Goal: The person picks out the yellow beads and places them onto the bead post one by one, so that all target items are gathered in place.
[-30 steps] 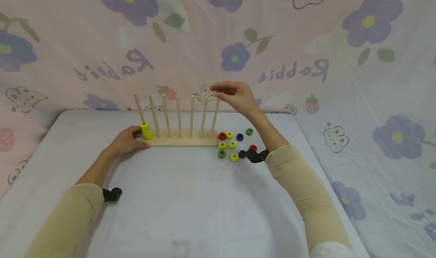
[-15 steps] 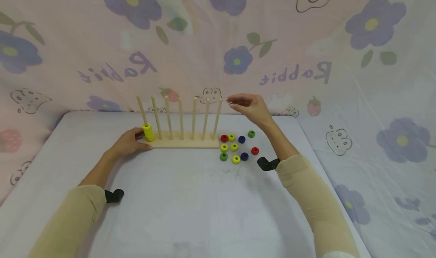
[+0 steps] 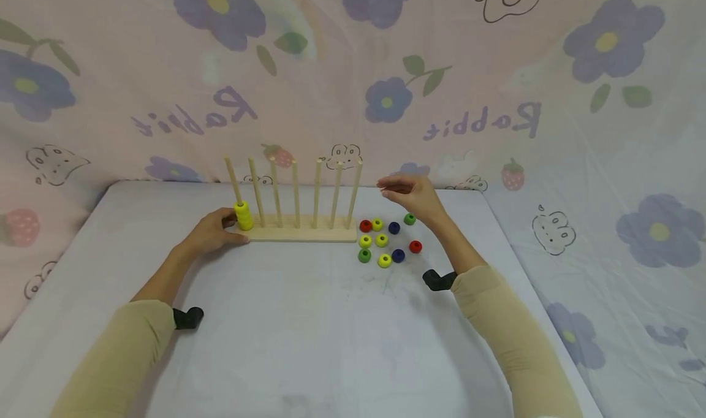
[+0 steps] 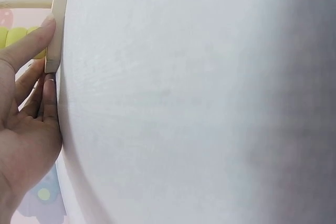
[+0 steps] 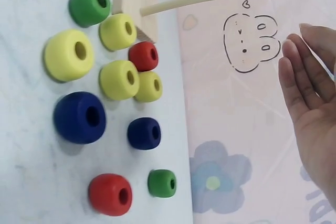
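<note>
Presently, left hand (image 3: 211, 231) grips the near end of the pegged rack (image 3: 306, 233), threaded yellow beads (image 3: 243, 216) beside its fingers; right hand (image 3: 415, 197), empty, fingers fairly straight, hovers above loose beads (image 3: 382, 240).

Head view dim, shadows soft; left wrist view brighter, white cloth-covered tabletop (image 4: 157, 87) blurred (right side darkest)

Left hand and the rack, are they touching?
Touching: the left wrist view shows the left hand with its thumb against the rack's edge.
</note>
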Demonstrator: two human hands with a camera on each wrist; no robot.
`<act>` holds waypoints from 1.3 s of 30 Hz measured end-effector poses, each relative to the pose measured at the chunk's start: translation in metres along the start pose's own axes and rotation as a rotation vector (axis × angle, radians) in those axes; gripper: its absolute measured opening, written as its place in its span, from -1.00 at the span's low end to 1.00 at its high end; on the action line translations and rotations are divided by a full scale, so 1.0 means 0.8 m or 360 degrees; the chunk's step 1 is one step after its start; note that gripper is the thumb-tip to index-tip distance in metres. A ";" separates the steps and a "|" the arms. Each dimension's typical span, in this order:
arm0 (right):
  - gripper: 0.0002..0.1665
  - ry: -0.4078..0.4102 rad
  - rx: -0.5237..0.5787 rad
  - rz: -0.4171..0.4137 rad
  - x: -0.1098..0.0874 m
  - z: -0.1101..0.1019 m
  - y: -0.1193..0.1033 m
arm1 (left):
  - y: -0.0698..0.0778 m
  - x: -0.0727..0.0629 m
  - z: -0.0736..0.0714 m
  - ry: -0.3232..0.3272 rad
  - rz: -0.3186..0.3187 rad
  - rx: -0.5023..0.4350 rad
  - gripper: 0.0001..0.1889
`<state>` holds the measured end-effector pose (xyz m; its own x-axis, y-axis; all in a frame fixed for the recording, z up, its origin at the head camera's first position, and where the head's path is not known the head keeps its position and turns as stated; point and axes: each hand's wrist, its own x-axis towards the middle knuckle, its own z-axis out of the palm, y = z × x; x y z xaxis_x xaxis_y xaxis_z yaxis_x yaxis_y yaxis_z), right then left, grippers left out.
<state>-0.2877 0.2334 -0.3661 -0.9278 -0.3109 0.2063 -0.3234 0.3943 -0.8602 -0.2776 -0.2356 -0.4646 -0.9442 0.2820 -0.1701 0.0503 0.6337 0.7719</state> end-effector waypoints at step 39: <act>-0.61 -0.0199 -0.0296 0.0357 -0.017 0.028 0.106 | -0.006 0.004 0.005 0.0032 0.0006 -0.0032 -0.09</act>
<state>-0.2983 0.2515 -0.4526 -0.9534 -0.2978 -0.0479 -0.1525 0.6127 -0.7754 -0.2794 -0.2349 -0.4710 -0.9504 0.2696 -0.1552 0.0471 0.6180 0.7848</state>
